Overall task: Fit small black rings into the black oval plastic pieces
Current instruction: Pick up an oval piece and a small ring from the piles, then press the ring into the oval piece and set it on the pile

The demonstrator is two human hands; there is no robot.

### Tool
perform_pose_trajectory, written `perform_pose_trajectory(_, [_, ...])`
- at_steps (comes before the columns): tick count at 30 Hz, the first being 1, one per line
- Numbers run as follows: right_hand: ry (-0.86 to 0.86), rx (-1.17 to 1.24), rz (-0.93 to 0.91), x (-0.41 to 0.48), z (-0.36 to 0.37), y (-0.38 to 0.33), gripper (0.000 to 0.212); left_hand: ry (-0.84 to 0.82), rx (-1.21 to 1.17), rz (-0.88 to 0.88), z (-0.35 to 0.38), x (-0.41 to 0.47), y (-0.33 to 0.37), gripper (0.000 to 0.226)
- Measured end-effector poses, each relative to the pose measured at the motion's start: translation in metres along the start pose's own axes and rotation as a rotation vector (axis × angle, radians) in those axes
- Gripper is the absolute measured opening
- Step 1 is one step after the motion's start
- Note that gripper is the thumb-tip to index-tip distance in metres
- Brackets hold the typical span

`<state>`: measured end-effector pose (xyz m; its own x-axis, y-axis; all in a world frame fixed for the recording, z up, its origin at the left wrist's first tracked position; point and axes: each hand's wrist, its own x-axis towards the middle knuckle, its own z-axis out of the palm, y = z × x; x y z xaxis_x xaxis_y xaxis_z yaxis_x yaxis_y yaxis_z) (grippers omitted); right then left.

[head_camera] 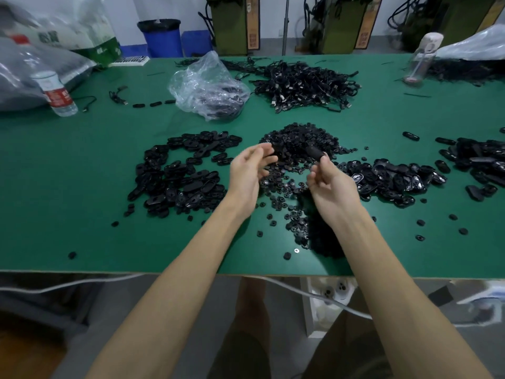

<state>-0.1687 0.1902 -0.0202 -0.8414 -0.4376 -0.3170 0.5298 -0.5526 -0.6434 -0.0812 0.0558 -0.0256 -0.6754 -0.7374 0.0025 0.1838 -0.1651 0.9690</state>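
Green table [82, 214], wide and busy. Dead centre sits a mound of small black rings [297, 138], with strays scattered towards the near edge. Black oval pieces [175, 173] are heaped left and right of it. Far side: a tangle of cables [303, 83], a clear plastic bag [207, 83], and a water bottle [56, 91] far left.

rings [299, 143] between two oval-piece heaps [177, 173]

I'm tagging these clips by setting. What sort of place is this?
Probably a small factory assembly bench: a green work table heaped with black oval pieces and small black rings, a tangle of black cables behind them, and machines along the back wall. The right hand holds one oval piece.
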Motion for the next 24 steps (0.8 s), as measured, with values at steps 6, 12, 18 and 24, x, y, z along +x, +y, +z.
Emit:
perform_pose_trajectory(6, [0.048, -0.489, -0.271, 0.005, -0.023, -0.034, 0.008, -0.006, 0.815, 0.200, -0.031, 0.024, 0.015, 0.023])
perform_pose_trajectory(12, [0.143, -0.907, -0.576, 0.014, -0.050, -0.071, 0.010, 0.205, 1.474, 0.256, -0.069, 0.056, 0.010, 0.036])
perform_pose_trajectory(18, [0.310, -1.169, -0.602, 0.025, -0.066, -0.081, 0.019, 0.165, 1.665, 0.346, -0.076, 0.063, 0.006, 0.025])
perform_pose_trajectory(24, [0.262, -1.302, -0.613, 0.014, -0.065, -0.069, 0.034, 0.202, 1.502, 0.416, -0.076, 0.058, 0.005, 0.025])
